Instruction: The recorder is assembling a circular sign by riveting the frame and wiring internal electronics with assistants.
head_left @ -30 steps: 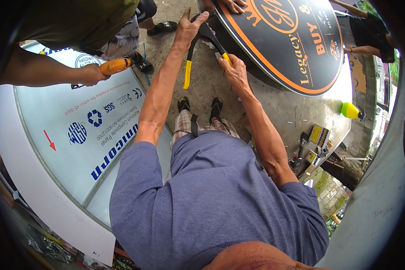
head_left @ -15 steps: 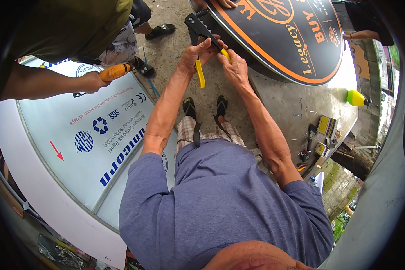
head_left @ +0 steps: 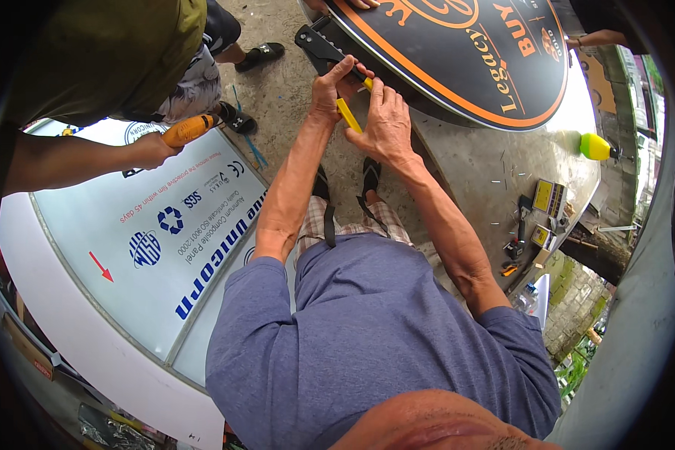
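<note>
A black hand riveter (head_left: 316, 46) with yellow handles is in my two hands, its head against or close to the side of an oval black sign (head_left: 502, 82) with an orange border; I cannot tell if it touches. My left hand (head_left: 330, 91) is closed around the tool's body where the handles begin. Over the handles lies my right hand (head_left: 388, 124), its fingers on the far handle and its thumb by the end of the near yellow grip (head_left: 349, 115). Part of the handles is hidden behind my fingers.
At left, a co-worker's hand (head_left: 151, 150) holds an orange power tool (head_left: 189, 130) above a film-covered panel (head_left: 139, 289). Other people's hands rest on the sign's far edge and right side. A table (head_left: 465, 161) at right carries small boxes (head_left: 547, 199), loose rivets and a yellow-green bottle (head_left: 594, 147).
The riveter's handles have come closer together. My right hand has shifted toward me and now spans both handles. The co-worker's orange tool has moved slightly.
</note>
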`<state>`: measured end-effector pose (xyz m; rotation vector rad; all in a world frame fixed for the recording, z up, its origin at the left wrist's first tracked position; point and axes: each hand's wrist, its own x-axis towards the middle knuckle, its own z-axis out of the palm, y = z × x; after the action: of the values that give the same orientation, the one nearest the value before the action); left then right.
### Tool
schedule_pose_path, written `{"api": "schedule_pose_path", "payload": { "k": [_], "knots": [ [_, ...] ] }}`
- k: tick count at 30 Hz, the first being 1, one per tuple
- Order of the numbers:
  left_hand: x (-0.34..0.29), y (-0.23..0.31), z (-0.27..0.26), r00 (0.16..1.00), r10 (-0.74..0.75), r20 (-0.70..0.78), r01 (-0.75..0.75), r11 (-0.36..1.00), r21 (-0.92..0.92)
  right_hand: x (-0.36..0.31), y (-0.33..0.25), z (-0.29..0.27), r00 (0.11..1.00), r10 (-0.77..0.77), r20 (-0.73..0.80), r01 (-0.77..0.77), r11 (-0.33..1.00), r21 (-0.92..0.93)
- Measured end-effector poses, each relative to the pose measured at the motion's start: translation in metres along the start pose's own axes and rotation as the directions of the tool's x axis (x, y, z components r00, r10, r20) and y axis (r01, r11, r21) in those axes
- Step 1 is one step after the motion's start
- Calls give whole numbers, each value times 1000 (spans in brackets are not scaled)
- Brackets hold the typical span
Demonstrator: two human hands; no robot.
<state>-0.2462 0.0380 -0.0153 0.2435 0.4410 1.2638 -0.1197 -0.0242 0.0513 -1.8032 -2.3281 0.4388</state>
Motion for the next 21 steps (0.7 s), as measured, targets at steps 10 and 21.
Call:
{"api": "schedule_pose_path", "payload": {
  "k": [10, 21],
  "knots": [
    [23, -16, 26, 898, 237, -371, -175, 966, 193, 10, 26, -2, 999, -28, -32, 35, 967, 252],
    [-43, 55, 6, 993, -22, 112, 7, 991, 130, 24, 46, -7, 988, -48, -150, 83, 968, 238]
  ]
}}
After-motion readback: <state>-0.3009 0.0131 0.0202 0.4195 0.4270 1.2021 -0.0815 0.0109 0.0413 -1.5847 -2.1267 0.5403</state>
